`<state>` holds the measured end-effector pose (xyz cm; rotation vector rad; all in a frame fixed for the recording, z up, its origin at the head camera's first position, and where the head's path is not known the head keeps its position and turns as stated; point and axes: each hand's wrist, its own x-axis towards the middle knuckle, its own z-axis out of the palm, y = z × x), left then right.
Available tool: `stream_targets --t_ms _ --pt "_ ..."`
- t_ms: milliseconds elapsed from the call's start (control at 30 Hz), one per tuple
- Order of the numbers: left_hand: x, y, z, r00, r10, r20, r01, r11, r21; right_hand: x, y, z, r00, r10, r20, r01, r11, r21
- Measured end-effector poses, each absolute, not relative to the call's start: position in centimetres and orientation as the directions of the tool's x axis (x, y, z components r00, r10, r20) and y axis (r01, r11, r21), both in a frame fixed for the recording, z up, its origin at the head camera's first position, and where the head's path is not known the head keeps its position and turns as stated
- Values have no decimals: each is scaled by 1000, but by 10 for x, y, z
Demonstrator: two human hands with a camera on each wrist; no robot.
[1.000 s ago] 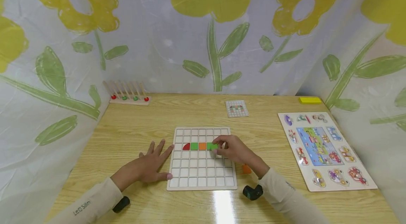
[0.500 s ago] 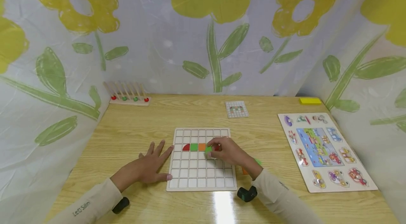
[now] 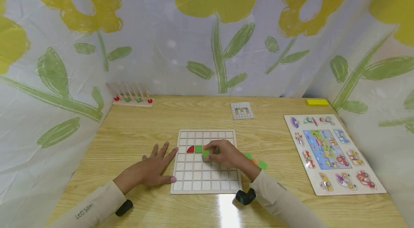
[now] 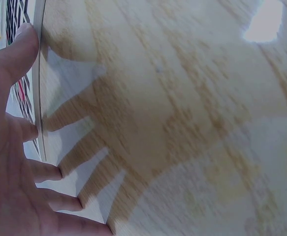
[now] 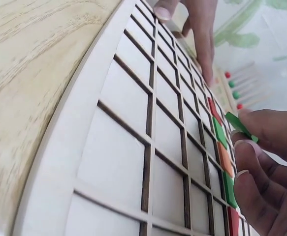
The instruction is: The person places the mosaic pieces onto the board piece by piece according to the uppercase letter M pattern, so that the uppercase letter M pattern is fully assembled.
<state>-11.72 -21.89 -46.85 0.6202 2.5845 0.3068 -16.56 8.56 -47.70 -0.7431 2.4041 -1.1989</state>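
A pale wooden grid board [image 3: 192, 176] lies on the table. Across one row run a red quarter-round tile [image 3: 191, 149], a green square tile [image 3: 198, 149], an orange tile [image 5: 224, 156], another green tile [image 5: 229, 189] and a red tile [image 5: 233, 221]; the right hand partly covers this row in the head view. My right hand [image 3: 226, 154] pinches a green square tile [image 5: 241, 127] between thumb and fingers, tilted above the row. My left hand [image 3: 152, 168] rests palm down with spread fingers, its thumb and a fingertip at the board's left edge.
Loose green [image 3: 262, 164] and orange [image 3: 254, 161] tiles lie right of the board, partly behind the right forearm. Behind the board is a pattern card [image 3: 242, 110]. A picture puzzle [image 3: 333, 154] lies right, a yellow box [image 3: 316, 102] back right, a bead-peg rack [image 3: 132, 102] back left.
My right hand has shifted left along the row with the green tile and slightly toward the board's front. More loose tiles show beside the right forearm. My left hand stays put.
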Motion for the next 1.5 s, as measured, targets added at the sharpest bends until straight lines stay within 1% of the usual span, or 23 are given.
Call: stream_targets --t_ms 333,533,767,1033,1300,1500 --pt "-118 -220 -469 -792 481 -376 372 869 327 -165 72 -478 -790 -602 -117 -275 518 -810" --pt "-118 -220 -471 -795 470 -385 367 876 312 -165 64 -478 -793 -595 -128 -271 533 -802" --pt "-119 -220 -471 -800 461 -385 364 882 300 -167 55 -481 -789 -605 -107 -285 515 -809" --pt "-118 -220 -470 -800 469 -374 373 877 303 -166 45 -480 -808 -572 -141 -253 553 -794" --pt "-118 -219 -469 -796 469 -381 368 876 310 -166 37 -482 -807 -577 -121 -262 534 -804" --pt "-117 -219 -467 -795 472 -382 372 876 308 -166 32 -482 -803 -580 -135 -263 548 -794"
